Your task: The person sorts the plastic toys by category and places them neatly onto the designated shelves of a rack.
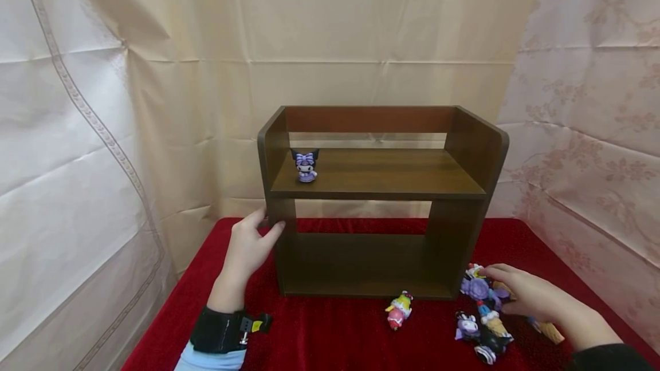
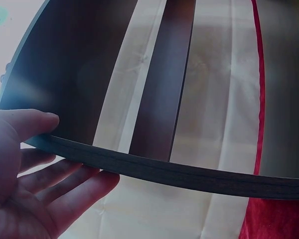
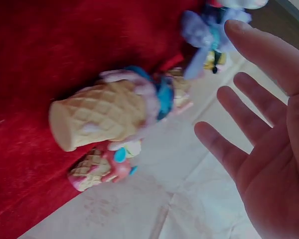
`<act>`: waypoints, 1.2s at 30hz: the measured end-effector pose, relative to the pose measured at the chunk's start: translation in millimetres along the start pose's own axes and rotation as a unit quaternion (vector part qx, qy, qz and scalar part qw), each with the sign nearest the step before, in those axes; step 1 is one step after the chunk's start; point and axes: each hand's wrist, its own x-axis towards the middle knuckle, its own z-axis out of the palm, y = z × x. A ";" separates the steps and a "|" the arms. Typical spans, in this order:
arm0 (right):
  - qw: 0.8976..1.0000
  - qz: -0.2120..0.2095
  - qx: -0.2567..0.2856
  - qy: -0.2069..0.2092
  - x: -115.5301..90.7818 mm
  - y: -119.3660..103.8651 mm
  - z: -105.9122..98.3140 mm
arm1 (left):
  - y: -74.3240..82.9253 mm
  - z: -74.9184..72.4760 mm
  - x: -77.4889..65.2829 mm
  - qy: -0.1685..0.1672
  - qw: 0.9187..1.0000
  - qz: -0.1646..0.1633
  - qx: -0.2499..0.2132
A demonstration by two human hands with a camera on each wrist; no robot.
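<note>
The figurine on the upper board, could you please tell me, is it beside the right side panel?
No, the figurine stands near the left side panel.

Creased drapes close off three sides: a beige drape (image 1: 387, 27) behind, a whitish drape (image 1: 57, 233) at left with a patterned band (image 1: 109, 141) slanting down it, and a pale pinkish drape (image 1: 593, 90) at right, printed with flowers. Plush red cloth (image 1: 330, 342) covers the desk (image 1: 170, 336). Soft light leaves faint shadows in the folds.
</note>
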 end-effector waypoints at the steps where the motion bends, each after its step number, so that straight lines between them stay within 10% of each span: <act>1: 1.000 -0.002 -0.005 -0.002 0.1 1.6 2.0 | 0.2 0.1 0.0 -0.001 1.000 0.000 0.000; 36: 0.988 0.024 -0.149 -0.007 18.6 11.5 24.5 | -2.5 1.4 0.3 -0.001 1.000 0.008 0.001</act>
